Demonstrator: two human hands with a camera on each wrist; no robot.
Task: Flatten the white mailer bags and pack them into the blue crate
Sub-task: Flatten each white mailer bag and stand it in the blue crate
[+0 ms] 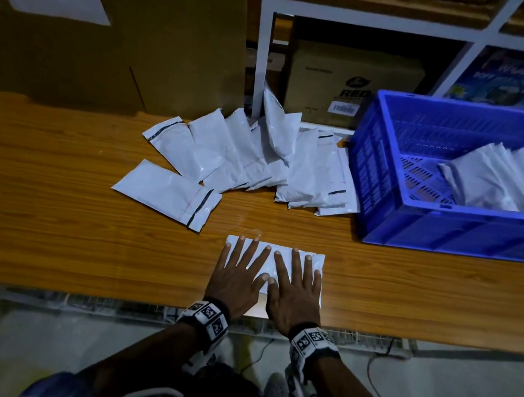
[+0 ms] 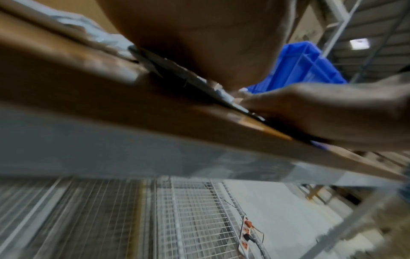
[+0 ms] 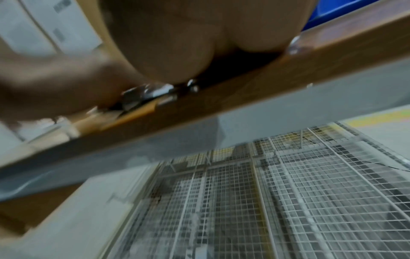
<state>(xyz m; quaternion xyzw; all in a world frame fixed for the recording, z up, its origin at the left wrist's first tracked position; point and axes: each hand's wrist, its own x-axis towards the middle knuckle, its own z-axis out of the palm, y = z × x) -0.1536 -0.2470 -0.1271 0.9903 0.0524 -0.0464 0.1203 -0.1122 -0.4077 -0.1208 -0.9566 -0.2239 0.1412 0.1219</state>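
dim room, wooden table (image 1: 77, 239), white shelving (image 1: 260, 62)

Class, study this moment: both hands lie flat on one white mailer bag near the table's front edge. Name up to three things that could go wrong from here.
1. The pressed mailer bag sits close to the table front edge under the left hand and right hand; a push toward the body might slide it off.
2. The loose pile of mailer bags overlaps and leans on the shelf post; pulling one could topple others.
3. Bags in the blue crate lean slanted; they may slump.
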